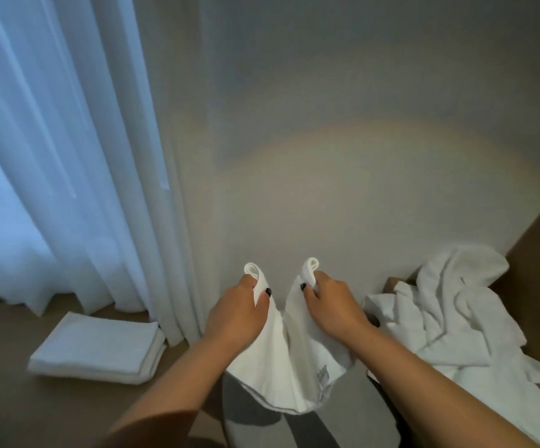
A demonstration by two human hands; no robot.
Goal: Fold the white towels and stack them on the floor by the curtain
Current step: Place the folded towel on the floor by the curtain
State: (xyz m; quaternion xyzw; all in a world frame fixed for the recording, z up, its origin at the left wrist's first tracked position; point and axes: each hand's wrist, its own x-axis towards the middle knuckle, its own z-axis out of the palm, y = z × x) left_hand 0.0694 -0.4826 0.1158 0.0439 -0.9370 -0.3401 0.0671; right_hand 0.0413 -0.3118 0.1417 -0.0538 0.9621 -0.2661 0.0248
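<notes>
White terry cloth filled the space between both hands: a soft, thick towel [281, 357] hung lengthwise, its long axis running from the hands down toward the person's legs. The left hand [237, 310] pinched one upper corner between thumb and curled fingers, and the right hand [331, 303] pinched the other corner the same way. Each gripped corner stood up above the knuckles as a small rounded loop of fabric. The two hands were held near each other but apart, so the towel's top edge sagged into a deep fold between them. A small label showed near the lower right edge of the hanging cloth, below the right wrist.

Left of the left hand, and lower, a stack of folded towels [98, 349] lay flat on the brown floor [0, 367], a neat rectangle with crisp layered edges, just beside the hem of a pale, sheer pleated curtain [68, 156]. Right of the right hand, a rumpled pile of unfolded towels [456, 315] lay in loose creases. Beyond both hands rose a smooth plain wall [359, 124].
</notes>
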